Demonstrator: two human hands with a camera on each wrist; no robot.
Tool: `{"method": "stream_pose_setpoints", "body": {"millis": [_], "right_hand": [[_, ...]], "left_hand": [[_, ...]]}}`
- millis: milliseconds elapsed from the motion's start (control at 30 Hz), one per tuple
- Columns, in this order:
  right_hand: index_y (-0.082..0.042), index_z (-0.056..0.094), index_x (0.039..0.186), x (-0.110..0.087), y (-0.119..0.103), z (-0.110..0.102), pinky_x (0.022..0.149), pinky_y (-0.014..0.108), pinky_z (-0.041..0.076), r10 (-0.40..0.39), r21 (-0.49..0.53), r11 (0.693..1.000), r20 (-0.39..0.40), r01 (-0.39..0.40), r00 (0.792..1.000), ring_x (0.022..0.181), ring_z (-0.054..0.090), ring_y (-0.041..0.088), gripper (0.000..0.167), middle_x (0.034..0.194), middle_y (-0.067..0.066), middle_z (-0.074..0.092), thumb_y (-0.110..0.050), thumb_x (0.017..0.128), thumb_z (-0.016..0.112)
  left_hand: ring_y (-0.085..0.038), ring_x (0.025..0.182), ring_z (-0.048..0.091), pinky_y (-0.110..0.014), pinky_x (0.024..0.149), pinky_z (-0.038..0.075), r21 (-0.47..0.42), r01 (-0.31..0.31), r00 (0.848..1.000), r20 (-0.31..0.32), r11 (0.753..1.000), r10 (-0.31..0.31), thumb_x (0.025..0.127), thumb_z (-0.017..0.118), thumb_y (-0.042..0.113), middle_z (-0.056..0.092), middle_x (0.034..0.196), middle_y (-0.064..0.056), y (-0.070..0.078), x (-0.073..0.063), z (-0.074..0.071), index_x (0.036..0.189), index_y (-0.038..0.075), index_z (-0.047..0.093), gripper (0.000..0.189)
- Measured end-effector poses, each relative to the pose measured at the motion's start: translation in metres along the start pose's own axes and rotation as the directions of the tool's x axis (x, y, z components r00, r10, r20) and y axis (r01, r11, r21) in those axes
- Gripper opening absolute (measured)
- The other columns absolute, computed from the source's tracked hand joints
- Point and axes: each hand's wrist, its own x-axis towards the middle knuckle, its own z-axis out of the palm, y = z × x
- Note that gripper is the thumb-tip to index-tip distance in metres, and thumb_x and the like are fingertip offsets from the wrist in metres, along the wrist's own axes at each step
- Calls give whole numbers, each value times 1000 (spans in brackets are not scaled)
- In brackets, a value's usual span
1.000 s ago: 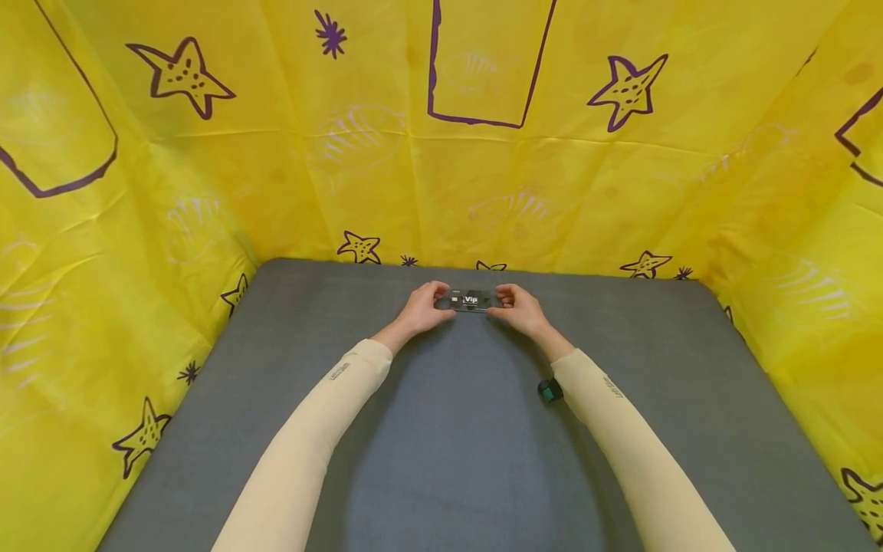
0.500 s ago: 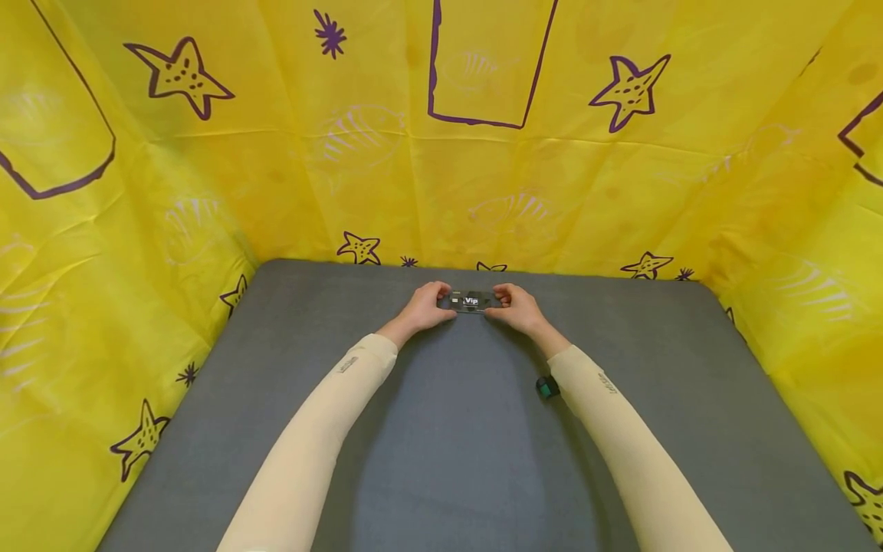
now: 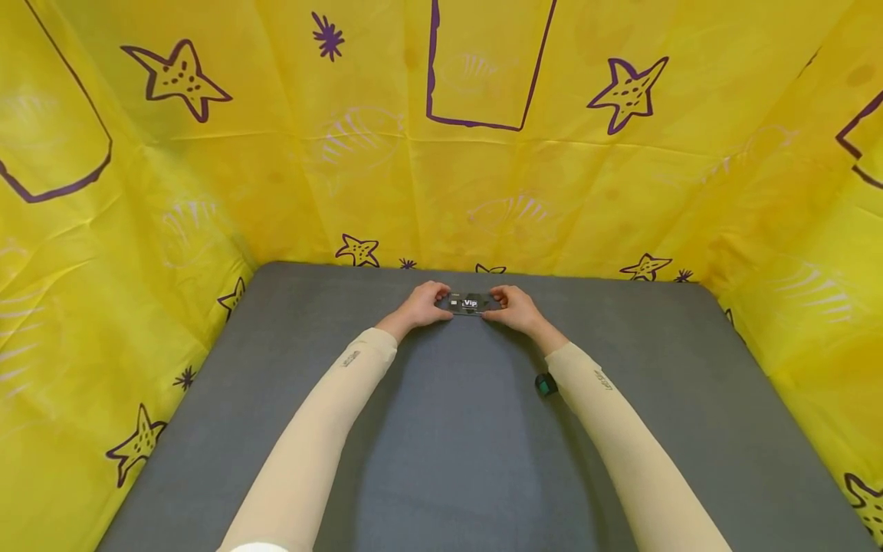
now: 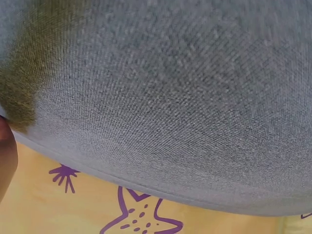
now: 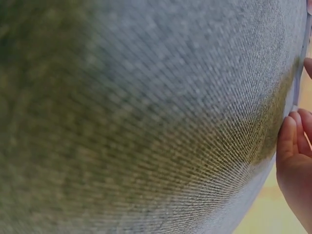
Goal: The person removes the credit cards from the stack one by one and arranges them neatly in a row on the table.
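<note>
Looking down from the head view, we see a dark chip card [image 3: 468, 303] marked "Vip" in white near the far edge of a grey cloth-covered table [image 3: 455, 437], about midway across its width. It lies between two bare hands, its long side running left to right and its small pale chip toward the left.

We see the left hand [image 3: 418, 305] clamped on the card's left end, with the thumb at the near side and bent fingers at the far side. The right hand [image 3: 519, 309] grips the right end in the same way. We cannot tell whether the card touches the cloth or is raised slightly above it.

Both forearms wear cream sleeves [image 3: 624, 437] bearing small dark lettering. Just beside the right cuff we find a small black-and-green object [image 3: 546, 384].

Behind and along the sides, we see a yellow fabric backdrop [image 3: 441, 180] printed with purple-outlined starfish [image 3: 628, 93] and pale fish skeletons [image 3: 362, 136]. The left wrist view shows us mostly grey cloth; in the right wrist view, bunched fingers [image 5: 288, 136] appear at the right edge.
</note>
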Motion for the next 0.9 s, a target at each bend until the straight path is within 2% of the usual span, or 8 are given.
{"method": "stream_pose_setpoints", "body": {"millis": [400, 500, 533, 667, 733, 767, 900], "right_hand": [[3, 55, 132, 4, 6, -1, 92, 44, 42, -50, -52, 997, 17, 51, 999, 102, 50, 31, 59, 118, 20, 55, -22, 83, 77], [4, 55, 132, 5, 6, -2, 91, 43, 42, -65, -59, 996, 22, 66, 998, 101, 51, 31, 60, 117, 20, 55, -22, 83, 77], [4, 55, 132, 5, 6, -2, 91, 43, 42, -66, -59, 996, 25, 67, 998, 100, 50, 31, 60, 116, 20, 55, -22, 83, 77], [2, 55, 133, 6, 6, -2, 90, 43, 42, -64, -63, 996, 42, 67, 997, 100, 50, 30, 60, 116, 19, 55, -22, 83, 77], [1, 56, 134, 7, 7, -2, 90, 43, 42, -62, -61, 996, 46, 64, 997, 100, 50, 30, 59, 116, 19, 55, -22, 83, 77], [1, 56, 134, 7, 7, -2, 90, 43, 42, -63, -62, 996, 45, 66, 997, 100, 50, 30, 59, 115, 19, 55, -22, 83, 77], [1, 56, 134, 7, 8, -2, 89, 43, 42, -65, -55, 996, 40, 67, 997, 99, 50, 30, 59, 115, 18, 54, -22, 83, 77]], "left_hand": [[-28, 109, 50, -40, 98, 40, -92, -2, 998, 56, 996, 7, 85, 76, 19, 54, 121, -18, -5, 6, -5, 137, -3, 51, 61], [-27, 108, 50, -39, 98, 41, -101, 3, 997, 78, 995, 4, 84, 78, 22, 55, 119, -16, -9, 11, -6, 136, -2, 53, 62], [-26, 104, 51, -38, 94, 43, -102, -19, 997, 68, 995, 26, 82, 79, 25, 56, 115, -15, -12, 13, -5, 133, -2, 56, 62], [-25, 104, 50, -37, 94, 43, -98, -15, 997, 76, 995, 22, 82, 80, 26, 56, 115, -14, -15, 17, -4, 132, -1, 57, 61], [-25, 105, 50, -37, 95, 42, -102, -13, 997, 70, 995, 20, 83, 79, 25, 56, 116, -15, -13, 16, -4, 133, 0, 57, 60], [-27, 108, 49, -39, 98, 40, -99, 12, 997, 81, 995, -4, 84, 78, 22, 55, 119, -16, -10, 14, -5, 135, -1, 54, 61], [-26, 108, 49, -39, 98, 40, -81, 22, 998, 67, 996, -16, 86, 76, 20, 54, 120, -15, -6, 9, -5, 136, 0, 54, 58]]}}
